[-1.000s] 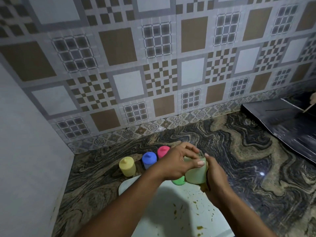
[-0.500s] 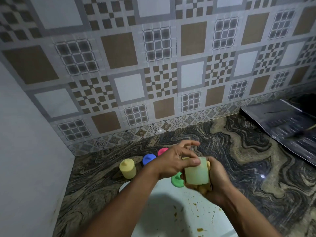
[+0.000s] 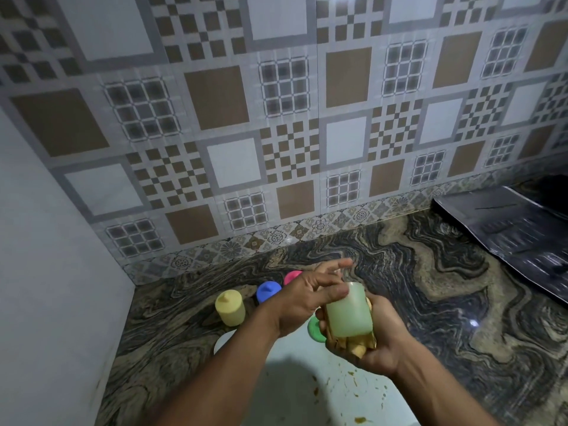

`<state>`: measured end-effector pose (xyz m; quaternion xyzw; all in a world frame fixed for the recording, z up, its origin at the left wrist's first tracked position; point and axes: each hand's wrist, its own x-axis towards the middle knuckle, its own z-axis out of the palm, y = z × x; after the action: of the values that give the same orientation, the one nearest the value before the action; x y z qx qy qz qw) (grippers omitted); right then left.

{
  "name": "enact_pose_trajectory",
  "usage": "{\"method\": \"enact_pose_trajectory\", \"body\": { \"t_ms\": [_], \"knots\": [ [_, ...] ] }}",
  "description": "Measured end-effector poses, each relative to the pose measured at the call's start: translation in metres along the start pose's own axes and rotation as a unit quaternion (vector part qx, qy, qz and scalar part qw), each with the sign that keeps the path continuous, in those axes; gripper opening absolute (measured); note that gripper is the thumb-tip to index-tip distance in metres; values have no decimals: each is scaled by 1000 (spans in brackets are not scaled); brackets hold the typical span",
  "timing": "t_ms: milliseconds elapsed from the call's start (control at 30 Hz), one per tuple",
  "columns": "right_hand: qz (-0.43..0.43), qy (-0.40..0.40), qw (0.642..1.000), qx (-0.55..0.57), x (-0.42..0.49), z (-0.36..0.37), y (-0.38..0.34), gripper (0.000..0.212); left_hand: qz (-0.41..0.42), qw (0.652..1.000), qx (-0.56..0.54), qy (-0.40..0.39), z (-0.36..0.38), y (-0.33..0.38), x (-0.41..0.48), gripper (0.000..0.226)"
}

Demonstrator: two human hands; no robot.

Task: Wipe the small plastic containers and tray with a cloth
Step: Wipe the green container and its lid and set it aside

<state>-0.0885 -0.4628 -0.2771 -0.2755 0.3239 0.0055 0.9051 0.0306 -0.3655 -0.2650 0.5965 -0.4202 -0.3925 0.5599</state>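
Note:
A pale green translucent container (image 3: 349,312) sits in my right hand (image 3: 375,342), cradled from below together with a yellowish cloth (image 3: 356,345). My left hand (image 3: 307,299) touches the container's top with thumb and fingers, the other fingers spread. Below lies a white tray (image 3: 307,392) speckled with brownish food bits. A green lid (image 3: 315,329) rests at the tray's far edge. Behind stand a yellow container (image 3: 230,307), a blue one (image 3: 268,291) and a pink one (image 3: 291,276), partly hidden by my left hand.
The dark swirled marble counter (image 3: 430,287) meets a patterned tiled wall (image 3: 276,133) at the back and a plain white wall (image 3: 46,272) on the left. A dark ridged sheet (image 3: 516,241) lies at the far right.
Both hands have lifted the pale green container slightly and turned it, so more of its side shows. My left fingers have opened out over its top.

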Motion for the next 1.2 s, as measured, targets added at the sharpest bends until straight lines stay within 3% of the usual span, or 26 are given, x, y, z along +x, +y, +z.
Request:
{"method": "enact_pose_trajectory", "body": {
  "t_ms": [100, 167, 267, 400, 533, 667, 767, 833, 933, 1033, 1133, 1200],
  "knots": [
    [-3, -14, 1000, 19, 1, -6, -9, 47, -21, 982, -175, 73, 4, -5, -4, 30],
    [-42, -7, 998, 47, 1, -5, -15, 46, -16, 968, -213, 130, 4, -11, -2, 25],
    [-94, 6, 989, 111, 7, -2, -18, 40, 8, 973, -122, 195, 5, -23, 3, 15],
    [-159, 118, 980, 23, 24, -1, -13, 45, 53, 964, 96, 242, 15, -38, 3, 33],
    [-244, 187, 941, -139, 27, 0, -7, 43, 17, 962, 161, 221, 8, -44, -3, 71],
    [-301, 187, 911, -212, 26, -1, -2, 45, 55, 949, 265, 160, 1, -40, -4, 72],
    [-307, 191, 903, -232, 28, -4, -3, 43, 138, 904, 392, 103, -2, -39, -5, 71],
    [-309, 193, 907, -213, 29, -5, -4, 39, 135, 907, 385, 100, 0, -41, -3, 74],
    [-324, 196, 899, -221, 27, -5, -6, 39, 47, 946, 271, 172, 13, -41, -2, 75],
    [-337, 185, 891, -240, 24, -7, -7, 41, 76, 925, 318, 194, 17, -44, -2, 62],
    [-333, 166, 896, -242, 23, -10, -9, 42, 157, 892, 403, 129, 14, -46, -3, 68],
    [-330, 167, 896, -247, 24, -12, -10, 41, 155, 898, 390, 134, 13, -46, -3, 75]
  ]
}}
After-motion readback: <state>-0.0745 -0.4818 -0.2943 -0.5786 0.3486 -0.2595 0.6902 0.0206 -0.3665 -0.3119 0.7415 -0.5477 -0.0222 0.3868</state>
